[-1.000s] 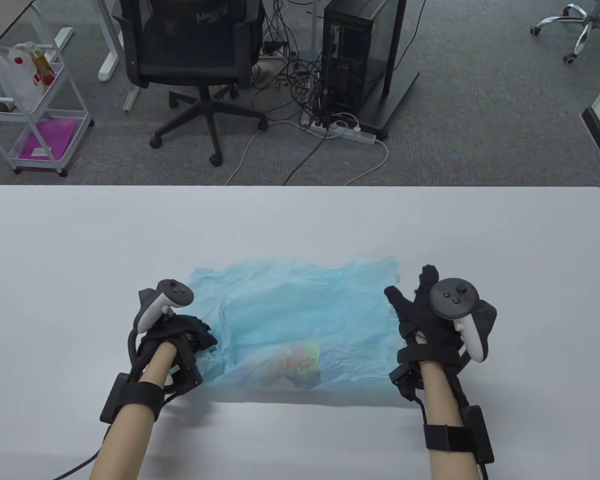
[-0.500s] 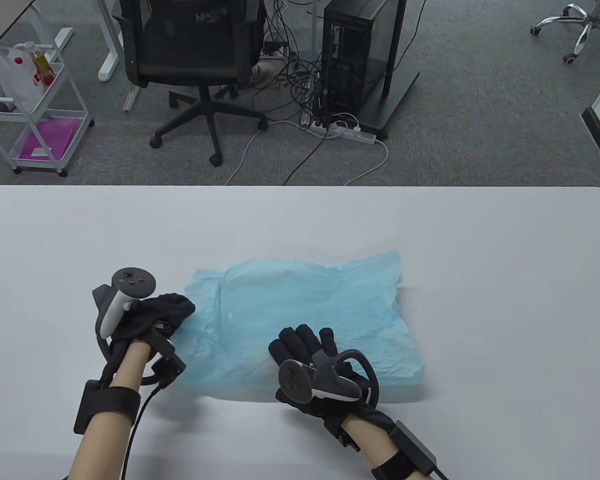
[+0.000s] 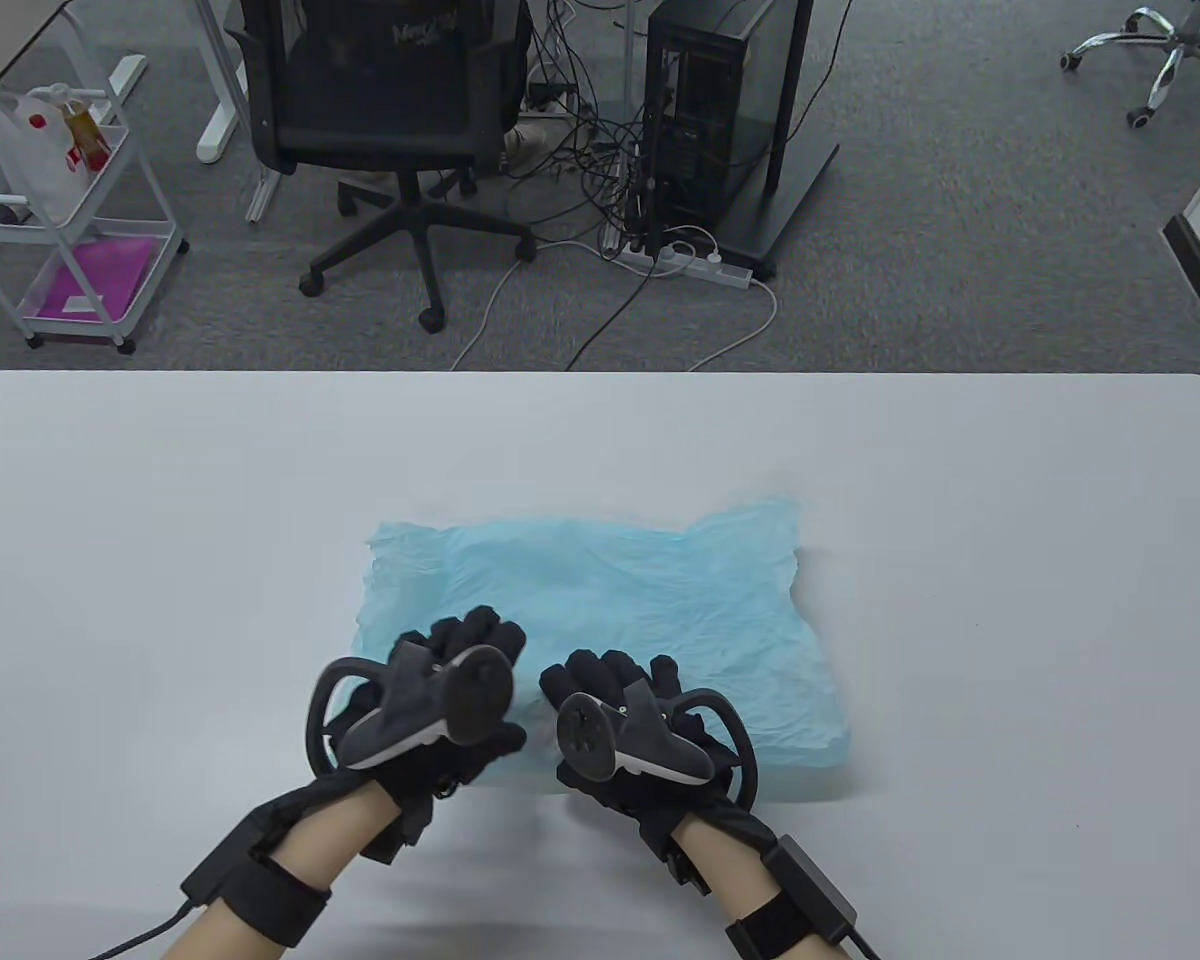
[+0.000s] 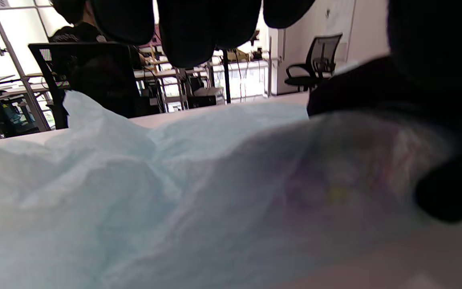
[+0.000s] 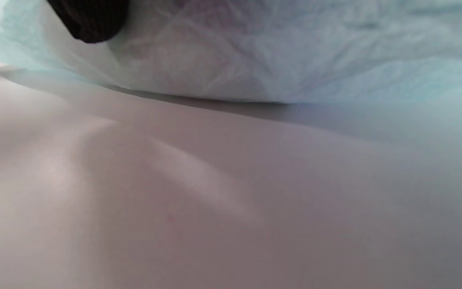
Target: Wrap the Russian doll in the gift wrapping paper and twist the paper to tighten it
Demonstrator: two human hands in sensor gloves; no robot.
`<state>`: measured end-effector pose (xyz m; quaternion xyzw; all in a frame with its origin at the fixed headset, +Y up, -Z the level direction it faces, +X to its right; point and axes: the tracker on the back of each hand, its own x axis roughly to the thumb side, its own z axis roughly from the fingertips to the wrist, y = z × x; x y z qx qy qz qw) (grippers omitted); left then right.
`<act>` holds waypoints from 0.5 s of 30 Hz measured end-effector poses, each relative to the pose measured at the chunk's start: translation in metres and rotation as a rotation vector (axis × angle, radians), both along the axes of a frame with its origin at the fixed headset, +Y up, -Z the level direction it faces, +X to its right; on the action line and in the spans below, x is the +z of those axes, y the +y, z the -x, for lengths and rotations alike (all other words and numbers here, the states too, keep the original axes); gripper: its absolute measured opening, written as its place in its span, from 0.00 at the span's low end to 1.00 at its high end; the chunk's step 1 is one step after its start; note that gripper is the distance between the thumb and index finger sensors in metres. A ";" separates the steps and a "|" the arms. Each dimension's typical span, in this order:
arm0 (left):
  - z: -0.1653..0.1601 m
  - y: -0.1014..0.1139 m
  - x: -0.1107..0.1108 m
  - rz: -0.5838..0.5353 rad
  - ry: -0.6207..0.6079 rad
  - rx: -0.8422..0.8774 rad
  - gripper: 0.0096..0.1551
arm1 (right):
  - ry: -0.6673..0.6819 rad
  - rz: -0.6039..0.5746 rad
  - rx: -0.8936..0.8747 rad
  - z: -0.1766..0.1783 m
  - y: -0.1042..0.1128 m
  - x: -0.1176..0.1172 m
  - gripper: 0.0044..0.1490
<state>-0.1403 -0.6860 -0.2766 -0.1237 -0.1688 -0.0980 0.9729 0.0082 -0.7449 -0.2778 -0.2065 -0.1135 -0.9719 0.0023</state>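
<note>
The left hand [image 3: 440, 700] rests on the near edge of the blue paper [image 3: 660, 610], fingers curved over the covered lump; whether they grip it I cannot tell. The doll [image 4: 347, 180] lies under the paper there, a faint colour showing through. The right hand [image 3: 620, 720] curls over the lump just beside. Best to roll slowly, keeping the paper taut. No containers on the table [image 3: 1010, 560].
</note>
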 end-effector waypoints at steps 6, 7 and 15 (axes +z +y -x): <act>-0.015 -0.042 -0.007 0.093 0.037 0.096 0.70 | 0.004 0.021 -0.104 -0.006 -0.009 -0.002 0.57; -0.014 -0.049 -0.010 0.109 0.045 0.091 0.71 | 0.022 0.026 -0.110 -0.005 -0.010 -0.001 0.57; -0.010 -0.066 -0.016 0.133 0.043 0.099 0.65 | 0.085 0.039 -0.172 -0.014 -0.014 0.003 0.61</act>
